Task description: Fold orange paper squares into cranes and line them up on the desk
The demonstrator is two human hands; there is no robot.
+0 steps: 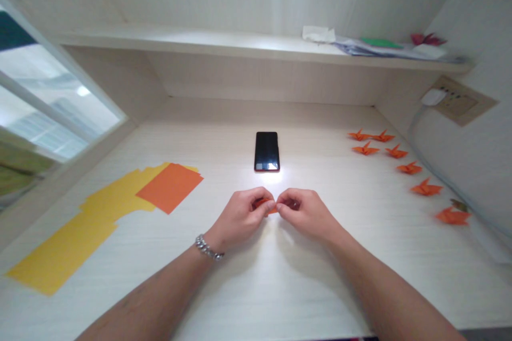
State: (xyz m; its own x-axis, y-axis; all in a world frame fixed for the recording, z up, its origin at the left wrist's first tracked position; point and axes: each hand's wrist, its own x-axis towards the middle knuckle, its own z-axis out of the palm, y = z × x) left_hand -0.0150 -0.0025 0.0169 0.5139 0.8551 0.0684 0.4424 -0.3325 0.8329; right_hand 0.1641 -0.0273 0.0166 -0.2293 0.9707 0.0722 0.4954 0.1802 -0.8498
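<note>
A small piece of folded orange paper (272, 210) is pinched between my two hands, just above the middle of the desk. My left hand (248, 211), with a silver chain bracelet on its wrist, closes thumb and fingers on the paper's left part and hides much of it. From the other side, my right hand (301, 210) pinches the paper's right end with thumb and fingertips. Beyond the hands lies a black phone (267, 151), its screen facing up.
Yellow paper sheets (64, 250) lie fanned out at the left, an orange sheet (171, 187) on top. Several folded orange paper cranes (426, 187) form a curved row at the right. A cable (436, 170) runs from the wall socket (464, 100). Papers rest on the shelf (224, 45).
</note>
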